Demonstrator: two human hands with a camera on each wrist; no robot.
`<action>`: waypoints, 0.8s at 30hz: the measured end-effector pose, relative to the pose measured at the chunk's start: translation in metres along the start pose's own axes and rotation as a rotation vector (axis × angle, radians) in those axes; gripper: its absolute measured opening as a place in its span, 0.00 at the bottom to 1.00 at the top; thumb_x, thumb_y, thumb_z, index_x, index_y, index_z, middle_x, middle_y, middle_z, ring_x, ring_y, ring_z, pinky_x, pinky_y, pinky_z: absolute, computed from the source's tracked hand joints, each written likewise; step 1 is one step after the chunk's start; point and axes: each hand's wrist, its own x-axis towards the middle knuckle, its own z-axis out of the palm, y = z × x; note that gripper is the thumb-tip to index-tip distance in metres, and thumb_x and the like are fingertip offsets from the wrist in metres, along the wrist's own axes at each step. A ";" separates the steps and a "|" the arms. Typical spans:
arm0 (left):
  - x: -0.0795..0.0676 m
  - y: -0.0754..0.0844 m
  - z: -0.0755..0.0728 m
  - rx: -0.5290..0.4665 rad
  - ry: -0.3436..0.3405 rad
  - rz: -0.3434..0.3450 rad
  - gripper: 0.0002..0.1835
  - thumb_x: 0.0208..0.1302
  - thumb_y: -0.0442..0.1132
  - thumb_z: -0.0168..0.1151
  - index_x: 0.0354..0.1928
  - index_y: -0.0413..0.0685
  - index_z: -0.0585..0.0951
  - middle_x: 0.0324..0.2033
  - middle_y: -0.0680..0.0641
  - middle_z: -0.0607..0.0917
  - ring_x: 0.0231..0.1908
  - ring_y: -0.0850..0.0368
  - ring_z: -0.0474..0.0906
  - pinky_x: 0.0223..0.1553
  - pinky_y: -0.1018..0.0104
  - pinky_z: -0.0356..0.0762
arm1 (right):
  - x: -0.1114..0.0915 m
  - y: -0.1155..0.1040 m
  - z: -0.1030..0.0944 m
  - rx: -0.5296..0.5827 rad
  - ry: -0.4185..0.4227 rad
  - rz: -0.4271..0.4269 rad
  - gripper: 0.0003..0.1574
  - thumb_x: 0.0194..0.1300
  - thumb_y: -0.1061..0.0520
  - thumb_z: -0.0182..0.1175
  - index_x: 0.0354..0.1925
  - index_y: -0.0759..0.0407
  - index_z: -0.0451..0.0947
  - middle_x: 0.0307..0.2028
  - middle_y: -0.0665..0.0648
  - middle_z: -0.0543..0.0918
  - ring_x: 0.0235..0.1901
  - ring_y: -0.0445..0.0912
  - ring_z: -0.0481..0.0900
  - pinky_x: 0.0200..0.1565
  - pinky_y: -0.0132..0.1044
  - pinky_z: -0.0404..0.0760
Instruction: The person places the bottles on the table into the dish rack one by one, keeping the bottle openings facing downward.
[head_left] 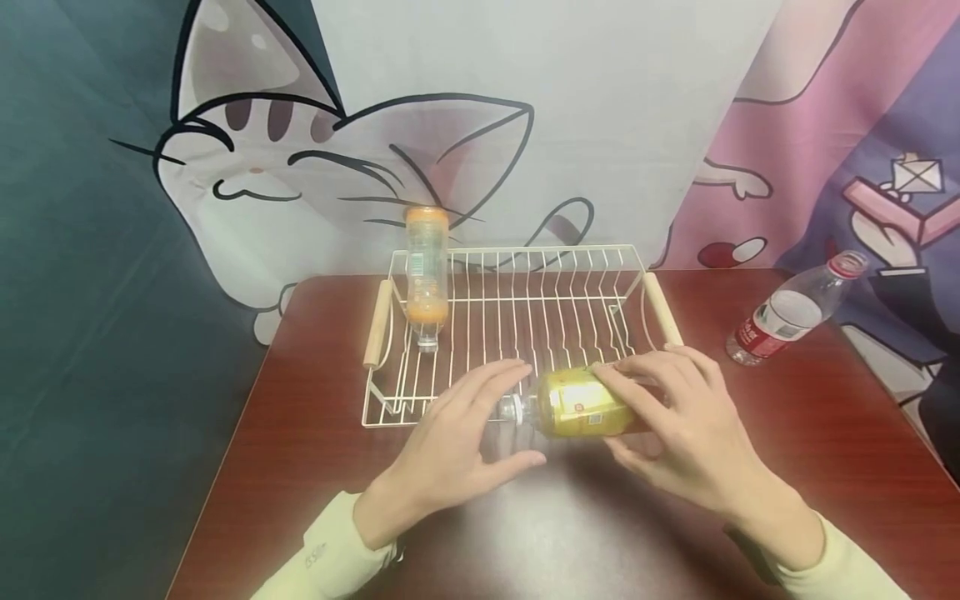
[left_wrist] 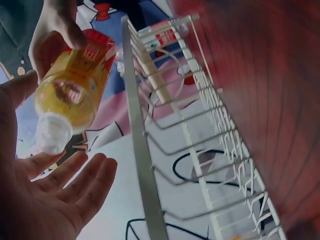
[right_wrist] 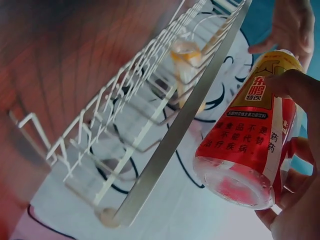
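My right hand grips a plastic drink bottle with a yellow and red label. The bottle is held on its side over the front edge of the rack, its whitish neck end pointing left. My left hand is beside that neck, fingers extended and thumb spread apart from them. In the left wrist view the neck end overlaps the left fingers. Behind both hands stands a white wire dish rack with wooden handles. An orange-and-clear bottle stands neck down at the rack's left end.
A clear bottle with a red label and red cap stands on the dark red table, right of the rack. Behind the table hangs a cloth backdrop with cartoon cats.
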 end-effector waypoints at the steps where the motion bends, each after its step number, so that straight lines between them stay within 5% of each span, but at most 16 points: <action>1: 0.000 0.000 0.002 -0.016 -0.008 -0.009 0.50 0.60 0.58 0.84 0.79 0.47 0.73 0.76 0.46 0.78 0.75 0.50 0.75 0.74 0.46 0.77 | 0.001 -0.002 0.002 0.005 0.000 -0.005 0.34 0.78 0.38 0.56 0.65 0.60 0.87 0.50 0.63 0.87 0.49 0.62 0.82 0.60 0.61 0.69; 9: -0.002 0.002 0.009 -0.090 -0.021 -0.051 0.51 0.59 0.56 0.86 0.80 0.49 0.72 0.72 0.46 0.81 0.70 0.51 0.81 0.70 0.50 0.82 | 0.002 -0.012 0.011 0.015 0.028 -0.016 0.34 0.79 0.38 0.57 0.64 0.60 0.88 0.49 0.63 0.87 0.48 0.63 0.82 0.60 0.61 0.71; 15: -0.003 0.000 0.012 -0.095 0.027 0.016 0.51 0.58 0.52 0.87 0.80 0.48 0.72 0.69 0.44 0.83 0.66 0.50 0.84 0.66 0.56 0.85 | 0.002 -0.017 0.014 0.019 0.051 -0.018 0.33 0.78 0.38 0.58 0.62 0.60 0.89 0.49 0.62 0.87 0.48 0.61 0.82 0.63 0.58 0.70; 19: -0.003 -0.001 0.012 -0.103 0.065 0.067 0.50 0.57 0.49 0.88 0.78 0.45 0.74 0.68 0.43 0.84 0.66 0.49 0.84 0.68 0.59 0.83 | 0.002 -0.019 0.014 0.029 0.064 -0.019 0.32 0.79 0.39 0.59 0.62 0.61 0.89 0.48 0.62 0.87 0.48 0.61 0.82 0.73 0.49 0.66; 24: -0.003 0.001 0.012 -0.110 0.075 0.070 0.48 0.55 0.48 0.89 0.75 0.44 0.76 0.66 0.42 0.85 0.65 0.49 0.85 0.68 0.61 0.82 | 0.003 -0.021 0.013 0.044 0.071 -0.019 0.32 0.79 0.39 0.59 0.62 0.61 0.89 0.49 0.62 0.87 0.48 0.62 0.81 0.79 0.44 0.60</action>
